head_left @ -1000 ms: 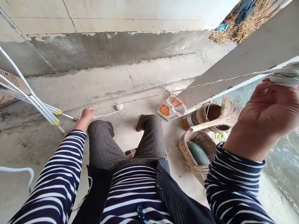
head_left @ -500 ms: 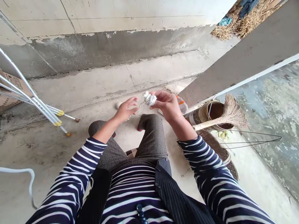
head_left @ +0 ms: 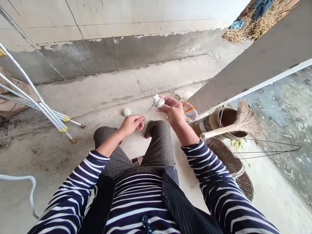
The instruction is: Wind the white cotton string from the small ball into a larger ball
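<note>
Between the fingertips of my right hand (head_left: pixel 175 110) is a small white bundle of knotted yarn (head_left: pixel 158 101), held up above my knees. A thin greyish strand (head_left: pixel 149 109) slants from the bundle down toward my left hand (head_left: pixel 133 124). The left thumb and forefinger are pinched together at what looks like the strand's lower end, though its tip is too fine to make out. On the floor just beyond the left hand lies a ball of white yarn (head_left: pixel 126 111).
At right a straw broom (head_left: pixel 234 125) lies across a tipped bucket (head_left: pixel 215 118), near a brown woven basket (head_left: pixel 226 156) and a white-and-orange container (head_left: pixel 190 111). Metal crutches (head_left: pixel 46 109) and a cardboard box (head_left: pixel 18 100) stand left. A grey-based wall (head_left: pixel 126 48) runs ahead.
My left hand has moved down a little and its spread fingers have closed into a pinch. The right hand still holds the bundle, nearly in place. The yarn ball shows more fully.
</note>
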Demonstrator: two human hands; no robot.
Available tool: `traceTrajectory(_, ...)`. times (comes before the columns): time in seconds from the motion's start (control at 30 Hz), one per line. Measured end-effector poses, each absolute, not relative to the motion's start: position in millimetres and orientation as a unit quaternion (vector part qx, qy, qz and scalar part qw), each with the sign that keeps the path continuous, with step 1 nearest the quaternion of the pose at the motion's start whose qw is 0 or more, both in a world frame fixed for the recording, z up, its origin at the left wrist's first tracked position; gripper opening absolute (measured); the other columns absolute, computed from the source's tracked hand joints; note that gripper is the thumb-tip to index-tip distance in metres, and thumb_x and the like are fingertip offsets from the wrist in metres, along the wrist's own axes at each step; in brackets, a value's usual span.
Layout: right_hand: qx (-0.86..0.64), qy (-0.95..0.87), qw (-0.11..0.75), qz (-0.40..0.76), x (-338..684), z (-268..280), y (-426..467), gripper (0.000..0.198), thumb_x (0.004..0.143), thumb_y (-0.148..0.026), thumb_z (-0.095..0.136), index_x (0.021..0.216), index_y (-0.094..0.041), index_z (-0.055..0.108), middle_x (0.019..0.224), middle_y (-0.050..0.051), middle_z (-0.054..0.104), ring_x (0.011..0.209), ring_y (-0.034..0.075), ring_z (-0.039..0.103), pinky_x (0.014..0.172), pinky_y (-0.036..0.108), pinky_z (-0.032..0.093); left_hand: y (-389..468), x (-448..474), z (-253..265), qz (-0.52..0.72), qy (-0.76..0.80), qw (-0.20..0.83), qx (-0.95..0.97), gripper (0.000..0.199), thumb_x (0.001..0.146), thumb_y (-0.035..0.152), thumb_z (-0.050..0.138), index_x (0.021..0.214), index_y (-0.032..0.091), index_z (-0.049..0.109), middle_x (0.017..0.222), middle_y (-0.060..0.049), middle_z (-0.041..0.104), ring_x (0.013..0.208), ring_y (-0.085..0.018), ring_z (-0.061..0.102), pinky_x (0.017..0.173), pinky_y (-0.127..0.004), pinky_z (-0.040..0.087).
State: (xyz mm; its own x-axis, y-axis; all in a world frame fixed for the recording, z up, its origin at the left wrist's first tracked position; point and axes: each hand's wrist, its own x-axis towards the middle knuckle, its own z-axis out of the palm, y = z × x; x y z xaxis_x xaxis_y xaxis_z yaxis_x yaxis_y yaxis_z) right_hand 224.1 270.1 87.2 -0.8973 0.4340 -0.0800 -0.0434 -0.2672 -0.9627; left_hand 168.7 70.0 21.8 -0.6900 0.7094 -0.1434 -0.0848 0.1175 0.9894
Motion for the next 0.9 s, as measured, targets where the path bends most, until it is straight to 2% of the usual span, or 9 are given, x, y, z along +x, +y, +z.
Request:
traceTrajectory(0.37, -0.122, -0.633, 0.197, 0.739, 215.7, 93.0, 268.8, 0.034, 0.062, -0.026, 0.082, 0.094, -0.019, 0.073, 0.084, 0.002, 0.073, 0.076, 0.016, 0.065, 0.061, 0.028, 0.059, 51.1, 177.9, 52.0, 0.575, 0.674, 0.348, 0.307, 0.034, 0.093, 0.046, 0.058, 0.076, 0.018, 0.062, 0.064, -0.003, 0.067, 0.054, -0.012, 0.061, 0.054, -0.023, 0.054)
traceTrajectory(0.47, -0.093, -0.703, 0.222, 0.669, 215.5, 88.0, 264.3, 0.026, 0.070, -0.021, 0.072, 0.096, -0.019, 0.073, 0.089, 0.004, 0.072, 0.077, 0.016, 0.063, 0.062, 0.029, 0.059, 51.8, 181.4, 65.2, 0.549, 0.686, 0.340, 0.337, 0.032, 0.094, 0.037, 0.052, 0.070, 0.018, 0.061, 0.063, -0.002, 0.067, 0.056, -0.012, 0.060, 0.057, -0.023, 0.052)
traceTrajectory(0.53, -0.073, -0.780, 0.226, 0.579, 217.7, 81.9, 259.2, 0.026, 0.074, -0.014, 0.063, 0.097, -0.019, 0.074, 0.096, 0.005, 0.071, 0.080, 0.017, 0.063, 0.066, 0.029, 0.058, 53.8, 182.8, 70.9, 0.515, 0.715, 0.302, 0.364, 0.032, 0.092, 0.030, 0.049, 0.065, 0.019, 0.061, 0.063, -0.002, 0.068, 0.058, -0.012, 0.060, 0.059, -0.023, 0.049)
traceTrajectory(0.63, -0.031, -0.885, 0.175, 0.431, 223.0, 71.8, 250.5, 0.033, 0.075, -0.002, 0.056, 0.096, -0.020, 0.075, 0.104, 0.007, 0.072, 0.090, 0.019, 0.066, 0.080, 0.031, 0.055, 55.9, 181.4, 72.1, 0.440, 0.782, 0.197, 0.394, 0.033, 0.089, 0.025, 0.050, 0.059, 0.019, 0.061, 0.060, -0.001, 0.066, 0.056, -0.012, 0.056, 0.057, -0.023, 0.041)
traceTrajectory(0.73, 0.009, -0.928, 0.096, 0.361, 228.3, 62.6, 243.6, 0.036, 0.075, 0.002, 0.055, 0.094, -0.019, 0.076, 0.105, 0.009, 0.073, 0.092, 0.021, 0.068, 0.087, 0.032, 0.052, 55.0, 175.6, 67.1, 0.353, 0.842, 0.082, 0.400, 0.030, 0.087, 0.024, 0.055, 0.057, 0.020, 0.061, 0.054, -0.001, 0.059, 0.055, -0.014, 0.053, 0.056, -0.026, 0.035)
traceTrajectory(0.8, 0.028, -0.927, 0.045, 0.372, 231.5, 57.8, 241.5, 0.035, 0.073, 0.003, 0.056, 0.091, -0.019, 0.076, 0.100, 0.007, 0.074, 0.087, 0.019, 0.067, 0.084, 0.031, 0.051, 52.6, 169.7, 63.0, 0.316, 0.859, 0.039, 0.400, 0.029, 0.088, 0.025, 0.056, 0.060, 0.021, 0.064, 0.059, -0.003, 0.063, 0.061, -0.017, 0.057, 0.058, -0.027, 0.035)
traceTrajectory(0.9, 0.033, -0.869, -0.017, 0.494, 235.9, 53.1, 242.5, 0.035, 0.067, 0.001, 0.058, 0.090, -0.018, 0.075, 0.088, 0.003, 0.073, 0.079, 0.016, 0.065, 0.076, 0.028, 0.052, 47.8, 160.3, 56.7, 0.337, 0.849, 0.048, 0.403, 0.027, 0.092, 0.030, 0.057, 0.070, 0.023, 0.070, 0.069, -0.004, 0.069, 0.068, -0.018, 0.062, 0.061, -0.026, 0.039)
